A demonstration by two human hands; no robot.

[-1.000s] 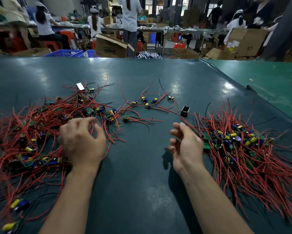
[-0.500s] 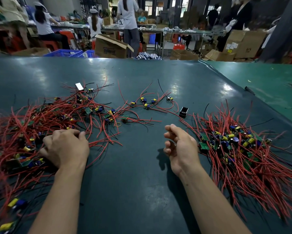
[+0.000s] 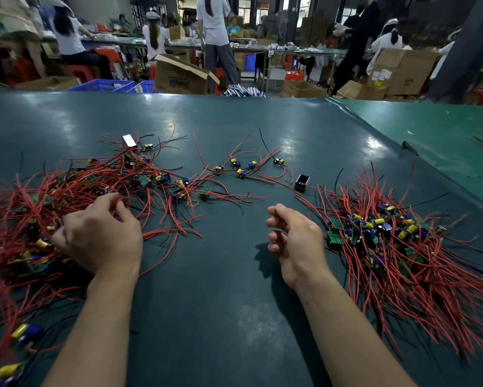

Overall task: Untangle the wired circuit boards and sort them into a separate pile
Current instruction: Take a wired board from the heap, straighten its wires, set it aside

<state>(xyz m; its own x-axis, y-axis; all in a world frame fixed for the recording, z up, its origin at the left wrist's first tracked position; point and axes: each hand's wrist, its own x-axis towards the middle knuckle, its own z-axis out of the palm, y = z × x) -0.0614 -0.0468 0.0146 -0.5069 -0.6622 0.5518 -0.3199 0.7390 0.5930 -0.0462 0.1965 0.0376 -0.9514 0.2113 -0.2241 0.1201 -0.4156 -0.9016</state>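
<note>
A big tangle of red-wired circuit boards [image 3: 39, 202] covers the left side of the dark green table [image 3: 220, 303]. My left hand [image 3: 98, 236] is dug into its near edge, fingers curled, thumb and forefinger pinching red wires. A second pile of wired boards [image 3: 388, 241] lies on the right, wires fanning toward me. My right hand [image 3: 296, 241] hovers left of that pile, fingers loosely curled and holding nothing. A few loose boards [image 3: 240, 169] lie at the middle back.
A small black box [image 3: 302, 182] sits between the loose boards and the right pile. A white block [image 3: 128, 140] lies behind the left tangle. A lighter green surface [image 3: 444, 129] adjoins at the right. People and cardboard boxes stand beyond the table's far edge.
My left hand shifted left into the tangle, then turned so thumb and forefinger close on wires at its top. My right hand has barely moved.
</note>
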